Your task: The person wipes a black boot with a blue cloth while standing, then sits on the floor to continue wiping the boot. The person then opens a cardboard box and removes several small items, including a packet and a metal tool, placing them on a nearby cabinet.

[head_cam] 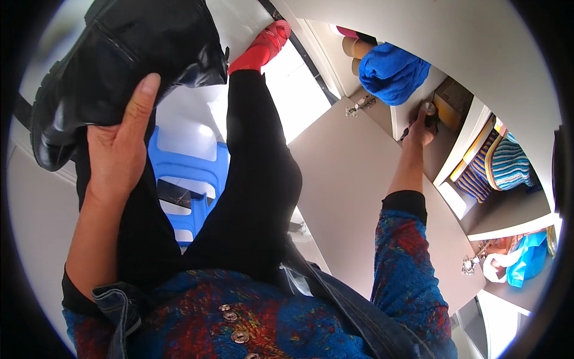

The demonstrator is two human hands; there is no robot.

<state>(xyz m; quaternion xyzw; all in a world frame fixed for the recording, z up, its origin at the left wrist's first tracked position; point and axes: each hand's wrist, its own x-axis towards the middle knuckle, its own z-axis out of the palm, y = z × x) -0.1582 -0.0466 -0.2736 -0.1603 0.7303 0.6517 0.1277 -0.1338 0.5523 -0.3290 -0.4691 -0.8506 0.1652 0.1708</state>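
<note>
At the upper left, my left hand (123, 143) grips a black leather boot (134, 49) by its shaft, with the thumb on top. The boot lies on its side above my leg, its ridged sole towards the left. My right hand (420, 128) reaches into a cabinet compartment on the right. Its fingers are around a small dark container with a round, pale metallic top (428, 107). The far side of that hand is hidden. Behind it in the compartment stands a yellow and dark box (448, 105).
The open cabinet door (358, 179) spans the middle right. Shelves hold a blue cloth (392, 72), striped knitted items (511, 161) and a blue plastic bag (527, 260). A blue plastic stool (188, 164) shows between my legs. One foot wears a red sandal (271, 40).
</note>
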